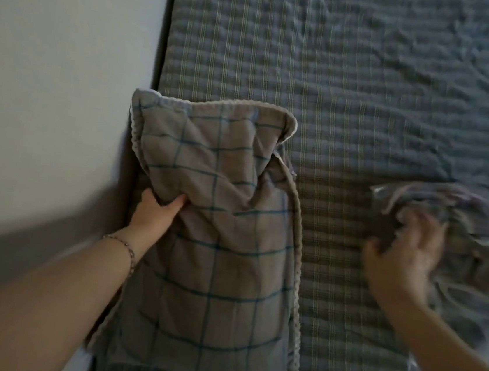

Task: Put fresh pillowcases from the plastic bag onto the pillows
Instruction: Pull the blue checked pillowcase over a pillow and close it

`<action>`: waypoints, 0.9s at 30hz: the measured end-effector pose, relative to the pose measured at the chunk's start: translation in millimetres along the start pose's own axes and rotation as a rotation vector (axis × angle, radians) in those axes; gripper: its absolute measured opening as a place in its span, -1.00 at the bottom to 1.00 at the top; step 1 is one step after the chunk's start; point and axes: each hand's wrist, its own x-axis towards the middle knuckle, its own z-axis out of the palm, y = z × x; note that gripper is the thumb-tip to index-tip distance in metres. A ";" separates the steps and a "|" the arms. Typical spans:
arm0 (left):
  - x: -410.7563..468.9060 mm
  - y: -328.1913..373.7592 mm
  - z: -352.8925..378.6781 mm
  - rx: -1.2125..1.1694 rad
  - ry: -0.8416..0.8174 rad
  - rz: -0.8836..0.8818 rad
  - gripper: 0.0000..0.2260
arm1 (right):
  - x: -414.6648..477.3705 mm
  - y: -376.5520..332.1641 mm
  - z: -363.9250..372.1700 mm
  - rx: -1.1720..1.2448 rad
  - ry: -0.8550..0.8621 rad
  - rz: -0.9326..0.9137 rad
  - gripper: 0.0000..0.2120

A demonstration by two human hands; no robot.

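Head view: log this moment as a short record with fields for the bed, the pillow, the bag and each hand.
bed: grey striped sheet, wrinkled; wall on its left
pillow: grey checked, lying along the bed's left edge
plastic bag: on the bed, right of the pillow, crumpled; seemingly fabric inside
left hand: grips the pillow's left edge
right hand: at the plastic bag, blurred; grip unclear

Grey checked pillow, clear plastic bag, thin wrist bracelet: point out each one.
Grey blue-checked fabric pillow [217,228], head view, centre of its top face.
Clear plastic bag [476,254], head view, its wrinkled middle.
Thin beaded bracelet [127,246], head view, chain across the wrist.
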 end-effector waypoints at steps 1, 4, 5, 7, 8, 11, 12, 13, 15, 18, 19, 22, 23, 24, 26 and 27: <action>5.9 2.4 0.0 -0.005 -0.026 0.004 -0.30 | -3.6 -28.0 11.8 0.062 -0.151 -0.085 -0.25; 28.1 4.7 5.1 -0.074 -0.003 0.023 -0.27 | 4.4 -80.1 66.0 0.402 -0.626 0.192 0.12; 31.6 4.8 7.1 -0.093 0.021 0.039 -0.29 | 7.4 -88.5 79.9 0.509 -0.683 0.315 0.14; 30.2 6.8 9.4 -0.130 0.092 0.122 -0.46 | 9.4 -98.4 103.3 0.568 -0.697 0.340 -0.08; 23.3 8.7 8.9 -0.156 0.139 0.182 -0.57 | 5.2 -104.2 107.8 0.556 -0.664 0.256 -0.29; -1.9 23.0 -8.4 -0.200 0.388 0.411 -0.72 | -7.2 -116.6 98.6 0.644 -0.551 -0.001 -0.70; -3.9 30.4 -19.6 -0.199 0.469 0.486 -0.72 | -5.7 -122.8 88.5 0.702 -0.514 -0.048 -0.71; 0.0 39.1 -29.3 -0.188 0.504 0.551 -0.71 | 0.0 -128.3 80.8 0.757 -0.451 -0.081 -0.72; 24.9 56.3 -40.5 -0.130 0.457 0.541 -0.62 | 22.3 -138.9 76.2 0.773 -0.330 -0.018 -0.79; 62.1 49.8 -34.7 -0.076 0.241 0.099 -0.39 | 47.8 -139.9 88.1 0.636 -0.473 0.260 -0.37; 63.0 33.3 -27.8 -0.064 0.153 -0.026 -0.35 | 44.0 -131.8 93.2 0.625 -0.535 0.296 -0.32; 21.8 -29.7 -10.8 -0.062 -0.049 -0.153 -0.37 | -6.1 -93.8 96.9 0.618 -0.737 0.315 -0.31; 5.6 -46.3 -7.9 -0.086 -0.078 -0.152 -0.41 | -25.3 -79.4 97.3 0.588 -0.800 0.353 -0.25; -9.1 -57.0 -6.2 -0.120 -0.087 -0.154 -0.45 | -39.0 -66.9 100.1 0.559 -0.823 0.383 -0.20; -27.3 -65.0 -5.2 -0.146 -0.066 -0.137 -0.53 | -53.9 -57.5 105.9 0.465 -0.773 0.425 -0.19; -31.6 -64.4 -6.2 -0.106 -0.047 -0.111 -0.55 | -57.2 -60.7 105.7 0.379 -0.745 0.429 -0.22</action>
